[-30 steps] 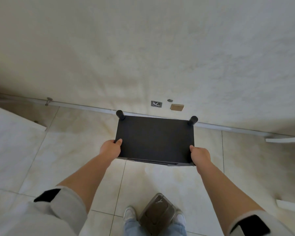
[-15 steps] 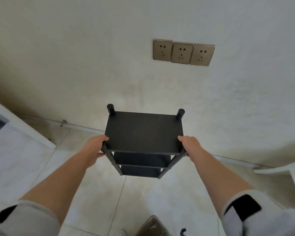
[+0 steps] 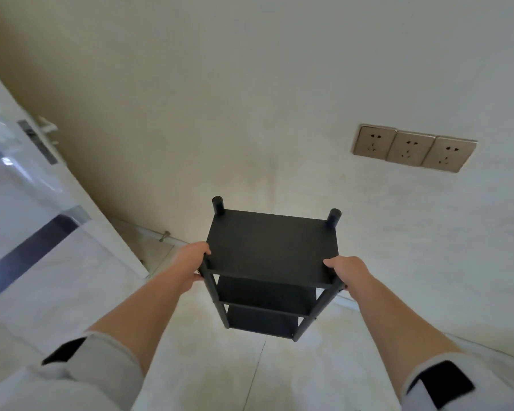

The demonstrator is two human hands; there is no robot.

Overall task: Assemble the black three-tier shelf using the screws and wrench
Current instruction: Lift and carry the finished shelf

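Three tiers visible now; shelf (image 3: 272,247) upright near wall sockets (image 3: 414,148), previously top only. I see left hand (image 3: 190,262), right hand (image 3: 346,269) gripping top corners. Assembly looks complete.

the black three-tier shelf (image 3: 272,250) stands upright and fully put together, three flat matte boards stacked one above another between four slim round posts. two far posts poke up past the top board as short stubs, and its feet are down by the pale tiled floor, close to the wall.
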